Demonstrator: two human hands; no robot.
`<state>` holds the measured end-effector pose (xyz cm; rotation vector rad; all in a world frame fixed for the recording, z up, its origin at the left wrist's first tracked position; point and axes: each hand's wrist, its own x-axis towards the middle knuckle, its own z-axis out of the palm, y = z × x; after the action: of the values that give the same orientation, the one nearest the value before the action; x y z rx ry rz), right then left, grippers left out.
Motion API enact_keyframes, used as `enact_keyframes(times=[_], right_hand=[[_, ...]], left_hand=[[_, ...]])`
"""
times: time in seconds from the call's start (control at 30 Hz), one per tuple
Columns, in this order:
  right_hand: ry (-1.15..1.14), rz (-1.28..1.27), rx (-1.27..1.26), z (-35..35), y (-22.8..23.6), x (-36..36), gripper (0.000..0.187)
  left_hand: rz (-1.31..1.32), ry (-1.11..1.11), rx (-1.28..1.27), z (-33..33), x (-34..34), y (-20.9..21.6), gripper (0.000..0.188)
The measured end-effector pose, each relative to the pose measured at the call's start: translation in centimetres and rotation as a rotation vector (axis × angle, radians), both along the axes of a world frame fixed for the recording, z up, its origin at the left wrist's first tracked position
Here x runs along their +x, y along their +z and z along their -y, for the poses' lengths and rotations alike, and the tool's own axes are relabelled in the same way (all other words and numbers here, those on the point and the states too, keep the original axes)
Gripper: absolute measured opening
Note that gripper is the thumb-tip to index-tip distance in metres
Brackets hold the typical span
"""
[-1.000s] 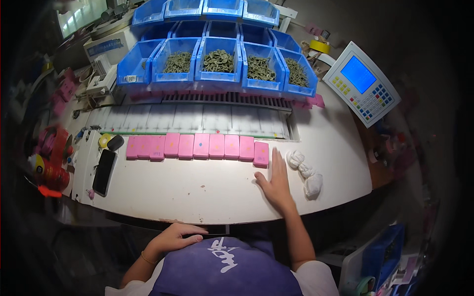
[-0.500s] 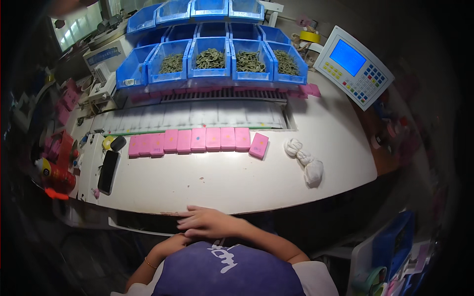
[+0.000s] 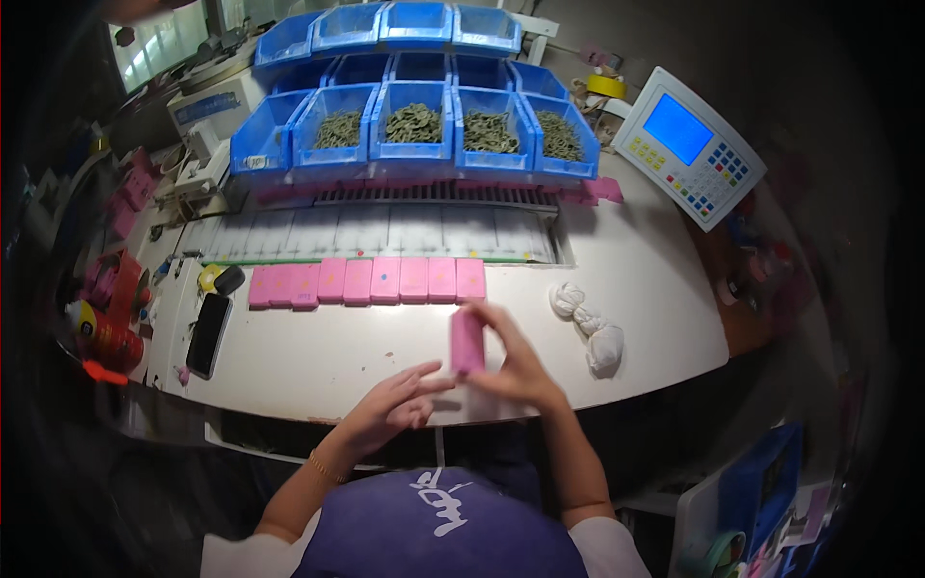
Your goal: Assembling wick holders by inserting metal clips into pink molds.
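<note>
My right hand (image 3: 520, 364) grips a pink block (image 3: 467, 342) upright above the near part of the white table, thumb and fingers on its sides. Beside the lower end of that block, my left hand (image 3: 390, 405) has its fingers stretched out; whether a fingertip touches the block I cannot tell. A row of similar pink blocks (image 3: 358, 282) lies side by side beyond both hands, one of them marked with a blue dot.
Blue bins (image 3: 414, 140) with greenish metal-looking pieces rise at the back. A keypad console (image 3: 689, 144) stands back right. On the table are a knotted white cloth bundle (image 3: 588, 328) and a black phone (image 3: 209, 335). A red can (image 3: 101, 332) is far left.
My hands, folded together at the table edge before, have separated and moved forward. The angled block at the row's right end has been picked up by my right hand.
</note>
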<state>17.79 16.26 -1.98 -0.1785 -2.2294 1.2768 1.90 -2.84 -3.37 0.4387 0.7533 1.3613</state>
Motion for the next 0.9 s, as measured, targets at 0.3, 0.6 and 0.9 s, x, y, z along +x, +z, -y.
enact_keyframes(times=[0.3,0.6,0.9], right_hand=[[-0.054,0.051,-0.250,4.3,-0.3,2.8,0.079],[-0.109,0.077,-0.278,6.2,-0.4,0.9,0.063],[-0.456,0.164,-0.419,7.6,-2.7,-0.3,0.041]], left_hand=[[-0.730,0.191,0.110,-2.9,1.1,1.5,0.051],[-0.996,0.228,0.097,-2.5,1.5,-1.2,0.058],[-1.342,0.277,0.135,-0.9,0.5,-1.1,0.064]])
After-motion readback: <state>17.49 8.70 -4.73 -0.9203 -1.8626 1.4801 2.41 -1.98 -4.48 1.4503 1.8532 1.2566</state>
